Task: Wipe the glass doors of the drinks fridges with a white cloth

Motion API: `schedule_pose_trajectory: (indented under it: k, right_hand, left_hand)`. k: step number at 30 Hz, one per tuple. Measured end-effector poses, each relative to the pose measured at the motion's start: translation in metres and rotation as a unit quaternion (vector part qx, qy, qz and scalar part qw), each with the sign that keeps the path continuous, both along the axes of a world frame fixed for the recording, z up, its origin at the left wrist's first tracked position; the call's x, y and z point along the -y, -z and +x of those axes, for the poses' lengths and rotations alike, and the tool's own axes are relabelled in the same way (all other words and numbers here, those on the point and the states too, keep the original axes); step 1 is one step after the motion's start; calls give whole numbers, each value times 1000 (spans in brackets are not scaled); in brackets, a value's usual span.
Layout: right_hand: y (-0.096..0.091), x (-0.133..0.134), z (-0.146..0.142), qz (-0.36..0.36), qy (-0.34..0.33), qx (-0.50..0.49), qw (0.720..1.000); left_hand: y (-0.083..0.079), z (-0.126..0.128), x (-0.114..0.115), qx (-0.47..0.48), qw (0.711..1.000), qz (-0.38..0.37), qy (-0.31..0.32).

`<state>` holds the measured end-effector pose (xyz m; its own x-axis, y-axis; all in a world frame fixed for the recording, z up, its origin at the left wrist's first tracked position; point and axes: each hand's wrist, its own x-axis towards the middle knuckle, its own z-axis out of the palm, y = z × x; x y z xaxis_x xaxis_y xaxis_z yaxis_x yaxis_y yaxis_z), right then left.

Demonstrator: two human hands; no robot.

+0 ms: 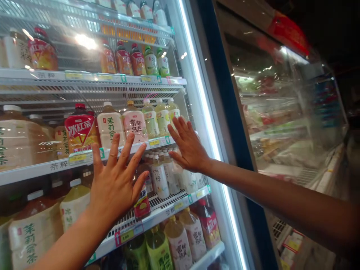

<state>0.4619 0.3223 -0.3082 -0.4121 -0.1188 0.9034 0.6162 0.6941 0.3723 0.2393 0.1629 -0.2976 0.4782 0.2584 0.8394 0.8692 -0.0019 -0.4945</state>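
Note:
My left hand (118, 172) is raised with its fingers spread, palm toward the glass front of a lit drinks cooler. Behind its fingertips are a white-labelled tea bottle (110, 123) and a pink-labelled bottle (135, 122). My right hand (187, 146) is raised too, fingers stretched out, near the cooler's right side by small yellow-green bottles (161, 116). Neither hand holds anything. Whether the palms touch the glass, I cannot tell. A large red-labelled bottle (81, 129) stands on the middle shelf, left of my left hand.
Several shelves of bottled drinks fill the cooler, with price tags along the shelf edges (185, 204). A bright light strip (201, 97) and a dark blue frame (225, 93) border it on the right. Beyond stands another glass-fronted display case (281, 112), blurred.

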Motion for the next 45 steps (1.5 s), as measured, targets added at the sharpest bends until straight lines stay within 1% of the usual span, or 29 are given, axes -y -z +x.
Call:
schedule_pose_trajectory:
  k: [3,5,7,9,11,13,14,15,16,19,20,22,24,25,26,27,29,31,33,36,37,38,41,42,43,45]
  right_hand:
    - [8,4,-6,-1,-10,41,999]
    - [6,6,-11,3,-11,58,998]
    - [0,9,-16,0,-7,16,1000]
    - [1,14,-23,-6,-6,-34,999]
    - [13,22,-31,-2,-15,-19,1000]
    - [29,31,-40,15,-25,39,999]
    - [33,34,-45,23,-26,61,998]
    - [33,38,-50,26,-22,67,997]
    - [30,40,-56,25,-15,55,998]
    - [10,49,-75,11,9,-18,1000]
    - [5,54,-82,11,10,-28,999]
    - [3,66,-99,28,-2,5,1000]
    - [3,80,-117,64,-24,82,994]
    - [0,87,-126,78,-32,112,990]
    - [-5,93,-136,85,-34,121,988]
    - [-13,99,-146,82,-33,110,990]
    - [-31,109,-164,59,-25,56,996]
    - [-38,117,-177,50,-30,32,998]
    - [-31,124,-185,72,-48,79,993]
    - [-18,132,-193,110,-74,167,977]
    - [-18,135,-197,108,-77,168,977]
    - [-20,137,-202,95,-76,145,982]
    - [-28,145,-217,41,-72,30,996]
    - [-27,148,-220,39,-77,23,996]
    - [-24,151,-223,49,-85,45,994]
    - [-17,155,-226,89,-106,140,980]
  left_hand:
    - [3,2,-3,-1,1000,0,0]
    - [3,2,-4,-3,1000,-2,0]
    - [3,1,-3,-4,1000,-2,-1]
    - [3,0,0,-4,1000,4,-3]
    - [2,-4,5,-2,1000,7,-6]
    - [1,-12,12,-2,1000,9,-8]
    - [0,-16,16,-3,1000,10,-10]
    - [0,-21,20,-5,1000,13,-13]
    - [0,-27,24,-5,1000,18,-16]
    - [1,-43,36,5,999,31,-32]
    - [2,-49,40,10,999,33,-39]
    - [5,-61,49,15,998,31,-52]
    - [8,-74,59,15,997,29,-65]
    - [10,-81,64,17,997,29,-72]
    - [11,-88,69,24,996,30,-80]
    - [12,-95,74,34,995,32,-88]
    - [15,-109,84,61,992,41,-103]
    - [19,-123,93,85,989,49,-114]
    - [23,-136,103,99,986,50,-123]
    - [28,-153,117,108,984,45,-135]
    - [30,-157,121,111,983,46,-138]
    - [31,-161,125,115,982,47,-142]
    - [35,-171,137,126,979,60,-151]
    - [36,-173,141,126,978,64,-152]
    - [38,-175,145,124,978,67,-154]
    - [41,-178,152,121,978,65,-159]
